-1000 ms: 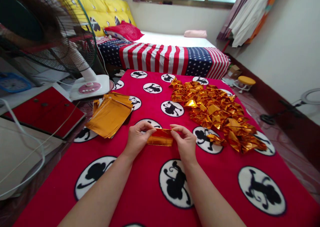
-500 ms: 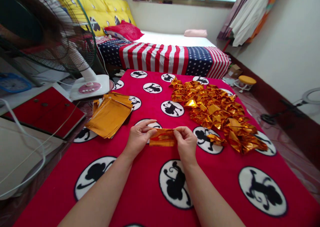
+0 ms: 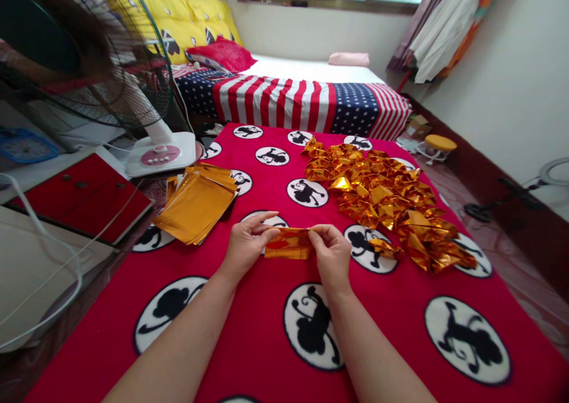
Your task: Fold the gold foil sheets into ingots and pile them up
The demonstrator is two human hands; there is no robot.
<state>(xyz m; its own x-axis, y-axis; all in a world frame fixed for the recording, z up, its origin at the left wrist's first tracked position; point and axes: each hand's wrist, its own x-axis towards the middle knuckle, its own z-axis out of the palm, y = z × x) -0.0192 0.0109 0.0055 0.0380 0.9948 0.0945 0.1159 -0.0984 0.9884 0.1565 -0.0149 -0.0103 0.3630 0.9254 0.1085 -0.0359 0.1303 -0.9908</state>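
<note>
A folded strip of shiny gold foil paper [image 3: 288, 245] is stretched between my two hands, low over the red cloth. My left hand [image 3: 249, 242] pinches its left end between thumb and fingers. At the right end, my right hand [image 3: 331, 248] grips the top corner the same way. Flat gold foil sheets lie in a loose stack [image 3: 198, 204] to the left of my left hand. Beyond my right hand spreads a large pile of folded, crumpled-looking gold foil pieces [image 3: 377, 189]. One small gold piece [image 3: 384, 248] lies at the pile's near edge.
The red cloth [image 3: 249, 332] with black monkey figures in white circles covers the surface. A fan with a white base [image 3: 162, 154] and a red panel [image 3: 84, 192] are at the left. Behind is a bed [image 3: 284, 104]; a yellow stool [image 3: 440, 143] stands at the right.
</note>
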